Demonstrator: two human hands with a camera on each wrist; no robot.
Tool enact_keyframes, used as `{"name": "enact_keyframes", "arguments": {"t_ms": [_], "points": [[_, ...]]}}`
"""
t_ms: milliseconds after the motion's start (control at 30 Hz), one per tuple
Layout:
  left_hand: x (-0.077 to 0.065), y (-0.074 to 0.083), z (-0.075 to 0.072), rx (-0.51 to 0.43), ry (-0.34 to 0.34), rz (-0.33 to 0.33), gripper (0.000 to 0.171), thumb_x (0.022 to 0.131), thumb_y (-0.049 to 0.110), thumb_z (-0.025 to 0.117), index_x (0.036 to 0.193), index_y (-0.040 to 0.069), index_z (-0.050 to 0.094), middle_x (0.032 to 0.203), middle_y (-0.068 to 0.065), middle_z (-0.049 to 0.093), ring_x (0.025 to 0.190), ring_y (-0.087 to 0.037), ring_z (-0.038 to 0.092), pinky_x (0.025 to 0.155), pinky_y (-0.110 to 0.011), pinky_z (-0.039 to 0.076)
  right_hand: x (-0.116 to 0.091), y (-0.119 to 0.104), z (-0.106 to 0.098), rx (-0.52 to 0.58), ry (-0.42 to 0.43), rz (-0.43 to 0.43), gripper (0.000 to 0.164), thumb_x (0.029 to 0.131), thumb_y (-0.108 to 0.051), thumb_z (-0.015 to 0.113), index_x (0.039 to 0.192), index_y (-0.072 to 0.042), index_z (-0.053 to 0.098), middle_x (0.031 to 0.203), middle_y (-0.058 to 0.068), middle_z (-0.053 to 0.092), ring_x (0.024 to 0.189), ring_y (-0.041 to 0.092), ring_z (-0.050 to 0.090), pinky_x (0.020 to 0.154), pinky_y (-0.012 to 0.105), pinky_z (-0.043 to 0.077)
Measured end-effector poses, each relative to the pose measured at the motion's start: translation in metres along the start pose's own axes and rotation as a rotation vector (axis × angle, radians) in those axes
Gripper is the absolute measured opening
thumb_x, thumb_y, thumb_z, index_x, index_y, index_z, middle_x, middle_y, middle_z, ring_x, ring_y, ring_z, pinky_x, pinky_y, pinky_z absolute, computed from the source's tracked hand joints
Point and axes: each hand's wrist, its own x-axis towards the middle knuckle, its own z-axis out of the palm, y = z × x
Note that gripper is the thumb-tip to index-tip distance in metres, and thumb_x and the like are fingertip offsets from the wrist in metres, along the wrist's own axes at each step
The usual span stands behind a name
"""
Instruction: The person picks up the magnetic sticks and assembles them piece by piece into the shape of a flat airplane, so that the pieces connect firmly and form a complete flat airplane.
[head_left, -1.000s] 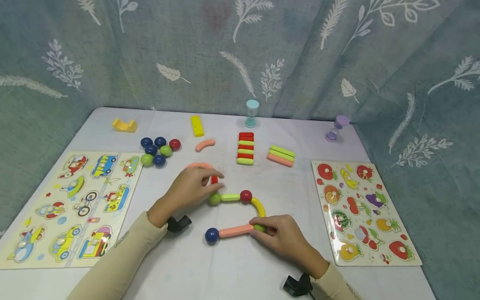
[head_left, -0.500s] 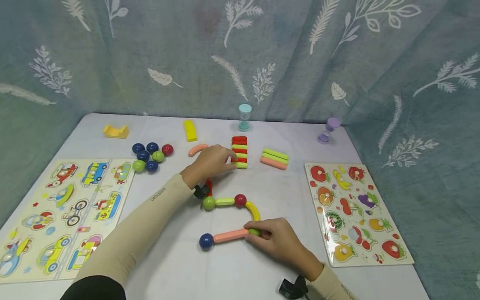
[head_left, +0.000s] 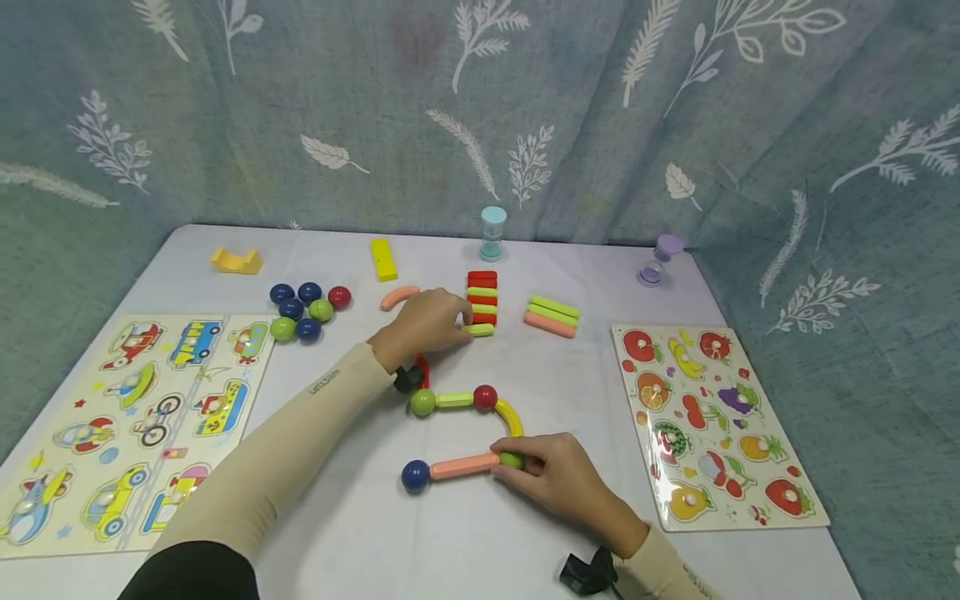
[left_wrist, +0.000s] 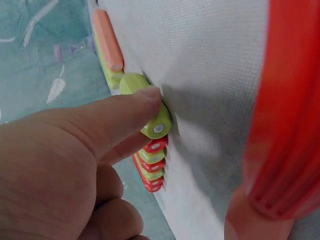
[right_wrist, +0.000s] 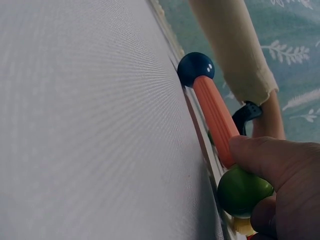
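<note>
My left hand pinches a short light green stick between thumb and finger, at the near end of a row of red and green sticks. With thumb and fingers my right hand holds a green ball on the table. A salmon stick joins that ball to a dark blue ball. From the green ball a yellow curved stick leads to a red ball, a green stick, another green ball and a red stick, partly hidden by my left wrist.
Loose balls cluster at the left. Two longer green sticks and a salmon stick lie right of the row. Puzzle boards flank the work: vehicles left, fruit right. Sand timers stand at the back.
My left hand has moved from the chain's far-left part, away and rightward to the row, and now grips its nearest green stick. My right hand stays on the green ball.
</note>
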Motion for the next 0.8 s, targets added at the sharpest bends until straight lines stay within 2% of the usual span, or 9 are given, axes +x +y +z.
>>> {"name": "enact_keyframes", "arguments": {"t_ms": [133, 267, 367, 467, 567, 700, 800], "points": [[-0.004, -0.003, 0.0, 0.006, 0.015, 0.0, 0.027, 0.079, 0.033, 0.075, 0.099, 0.016, 0.072, 0.09, 0.003, 0.065, 0.074, -0.016, 0.053, 0.062, -0.029, 0.045, 0.001, 0.0, 0.001, -0.003, -0.001, 0.002, 0.025, 0.081, -0.04, 0.072, 0.104, -0.032, 0.07, 0.054, -0.016, 0.036, 0.048, 0.0, 0.033, 0.045, 0.02, 0.027], [-0.012, -0.008, -0.004, -0.02, 0.057, -0.002, 0.026, 0.081, 0.033, 0.073, 0.102, 0.018, 0.071, 0.079, 0.003, 0.061, 0.068, -0.016, 0.051, 0.054, -0.03, 0.041, 0.002, 0.0, 0.001, -0.003, 0.001, -0.015, 0.025, 0.081, -0.04, 0.071, 0.104, -0.03, 0.07, 0.054, -0.014, 0.036, 0.048, 0.0, 0.033, 0.045, 0.02, 0.027], [-0.025, -0.012, -0.013, -0.039, 0.09, -0.022, 0.026, 0.08, 0.034, 0.073, 0.102, 0.021, 0.07, 0.07, 0.003, 0.055, 0.064, -0.017, 0.048, 0.053, -0.03, 0.038, 0.002, -0.001, 0.002, -0.005, -0.001, -0.019, 0.025, 0.081, -0.041, 0.071, 0.104, -0.029, 0.071, 0.054, -0.014, 0.036, 0.048, 0.0, 0.033, 0.045, 0.02, 0.027], [-0.046, -0.014, -0.023, -0.069, 0.124, -0.057, 0.026, 0.079, 0.038, 0.074, 0.1, 0.024, 0.07, 0.066, 0.004, 0.052, 0.059, -0.016, 0.046, 0.053, -0.03, 0.036, 0.002, -0.002, 0.002, -0.012, -0.003, -0.012, 0.026, 0.081, -0.041, 0.071, 0.104, -0.03, 0.071, 0.053, -0.015, 0.037, 0.048, 0.0, 0.033, 0.045, 0.019, 0.027], [-0.076, -0.013, -0.028, -0.172, 0.156, -0.111, 0.025, 0.078, 0.041, 0.074, 0.097, 0.024, 0.071, 0.058, 0.001, 0.046, 0.052, -0.017, 0.042, 0.049, -0.03, 0.031, 0.001, -0.003, 0.001, -0.028, -0.002, 0.004, 0.026, 0.081, -0.043, 0.071, 0.104, -0.031, 0.07, 0.053, -0.016, 0.037, 0.048, 0.0, 0.033, 0.045, 0.02, 0.028], [-0.119, -0.011, -0.019, -0.329, 0.206, -0.184, 0.023, 0.077, 0.046, 0.074, 0.091, 0.028, 0.071, 0.054, 0.002, 0.039, 0.047, -0.016, 0.036, 0.044, -0.028, 0.027, 0.0, -0.004, 0.0, -0.025, 0.0, 0.02, 0.026, 0.08, -0.041, 0.072, 0.104, -0.033, 0.07, 0.053, -0.017, 0.037, 0.048, 0.0, 0.034, 0.045, 0.02, 0.028], [-0.148, -0.01, -0.005, -0.381, 0.246, -0.204, 0.023, 0.076, 0.048, 0.073, 0.09, 0.03, 0.07, 0.053, 0.005, 0.036, 0.047, -0.012, 0.034, 0.043, -0.026, 0.026, 0.0, -0.004, 0.001, -0.01, 0.004, 0.018, 0.026, 0.08, -0.039, 0.073, 0.104, -0.032, 0.071, 0.053, -0.016, 0.037, 0.047, 0.0, 0.034, 0.045, 0.02, 0.028]]}}
